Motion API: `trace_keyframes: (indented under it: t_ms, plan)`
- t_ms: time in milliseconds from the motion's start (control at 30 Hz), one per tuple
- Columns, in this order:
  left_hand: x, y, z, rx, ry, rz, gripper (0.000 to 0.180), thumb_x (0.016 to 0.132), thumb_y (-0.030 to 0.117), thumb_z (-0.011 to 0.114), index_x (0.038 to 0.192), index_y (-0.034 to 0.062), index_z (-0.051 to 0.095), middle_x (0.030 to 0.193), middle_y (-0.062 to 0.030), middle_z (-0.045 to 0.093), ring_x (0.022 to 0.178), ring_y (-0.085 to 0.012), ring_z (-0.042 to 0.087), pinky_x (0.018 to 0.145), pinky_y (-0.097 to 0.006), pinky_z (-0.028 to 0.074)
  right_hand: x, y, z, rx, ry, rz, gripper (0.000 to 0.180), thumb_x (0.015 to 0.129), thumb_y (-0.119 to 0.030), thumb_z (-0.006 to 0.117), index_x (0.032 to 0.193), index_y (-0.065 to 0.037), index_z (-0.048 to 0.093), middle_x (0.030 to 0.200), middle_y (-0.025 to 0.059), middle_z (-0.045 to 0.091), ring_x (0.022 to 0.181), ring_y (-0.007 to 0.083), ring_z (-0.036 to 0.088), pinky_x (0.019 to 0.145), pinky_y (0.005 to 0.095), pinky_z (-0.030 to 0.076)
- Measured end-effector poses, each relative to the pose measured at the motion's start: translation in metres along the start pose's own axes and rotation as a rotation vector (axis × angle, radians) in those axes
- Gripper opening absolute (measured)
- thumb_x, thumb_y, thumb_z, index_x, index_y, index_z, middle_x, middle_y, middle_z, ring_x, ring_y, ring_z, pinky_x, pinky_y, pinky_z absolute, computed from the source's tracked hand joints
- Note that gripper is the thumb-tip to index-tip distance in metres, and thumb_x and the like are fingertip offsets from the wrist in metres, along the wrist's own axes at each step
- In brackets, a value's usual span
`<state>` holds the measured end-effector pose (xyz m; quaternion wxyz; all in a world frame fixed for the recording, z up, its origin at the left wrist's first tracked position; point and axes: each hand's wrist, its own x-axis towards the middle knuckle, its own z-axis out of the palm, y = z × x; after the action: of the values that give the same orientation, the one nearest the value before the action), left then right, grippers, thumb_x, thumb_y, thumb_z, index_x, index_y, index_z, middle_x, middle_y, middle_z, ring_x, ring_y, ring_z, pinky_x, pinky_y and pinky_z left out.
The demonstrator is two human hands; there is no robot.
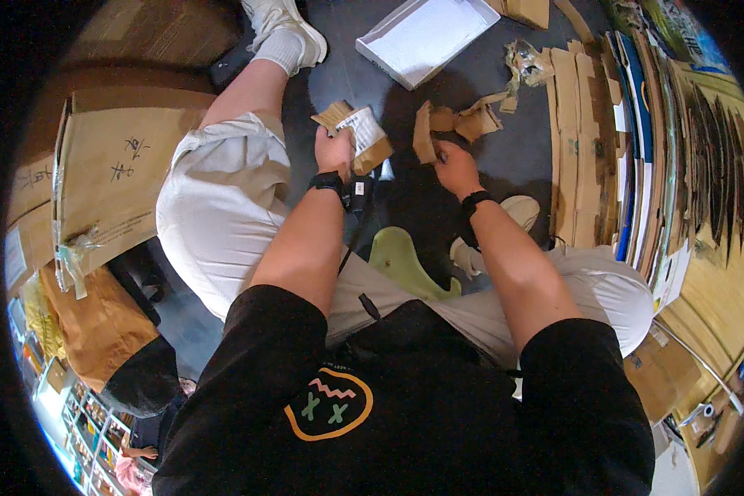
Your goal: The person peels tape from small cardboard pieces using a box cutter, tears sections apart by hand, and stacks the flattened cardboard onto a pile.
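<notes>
My left hand (335, 152) is closed on a small piece of brown cardboard (375, 157) with a white printed label (362, 126) on it. My right hand (457, 169) grips the end of a torn, bent cardboard strip (424, 135). Ragged brown pieces (476, 121) stretch away from that strip toward the upper right; whether they are joined to it I cannot tell. The two hands are apart, held over the dark floor between my legs. A small black object (358, 192) with a white tag shows beside my left wrist.
A shallow white box (426, 40) lies on the floor ahead. Crumpled clear tape (529, 63) rests to its right. Flattened cardboard sheets (574, 140) stand stacked at the right. Large cartons (132, 165) fill the left side. A green plastic seat (405, 260) shows between my legs.
</notes>
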<state>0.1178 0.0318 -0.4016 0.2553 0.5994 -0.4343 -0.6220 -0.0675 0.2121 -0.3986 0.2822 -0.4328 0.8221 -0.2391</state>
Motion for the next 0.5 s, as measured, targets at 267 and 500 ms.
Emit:
trace_keyframes:
  t_ms: [267,500]
  plan:
    - [0.001,0.001,0.01,0.251,-0.253,-0.168,0.036,0.086,0.013,0.058,0.12,0.0025,0.055,0.102,-0.0104,0.066,0.086,-0.0235,0.063,0.074,-0.035,0.05,0.02,-0.064,-0.032,-0.269,-0.17,-0.39,0.015,0.077,-0.007,0.061,0.092,-0.006,0.057,0.134,0.0036,0.054,0.091,0.0339,0.062,0.078,0.0444,0.051]
    - [-0.023,0.051,0.024,-0.422,-0.419,-0.614,0.046,0.092,0.024,0.063,0.131,0.0067,0.046,0.119,-0.0093,0.06,0.102,-0.0244,0.061,0.085,-0.039,0.05,0.016,-0.067,-0.017,-0.27,-0.167,-0.642,0.012,0.078,-0.006,0.06,0.09,-0.006,0.059,0.133,0.0061,0.053,0.095,0.0366,0.062,0.084,0.0436,0.052]
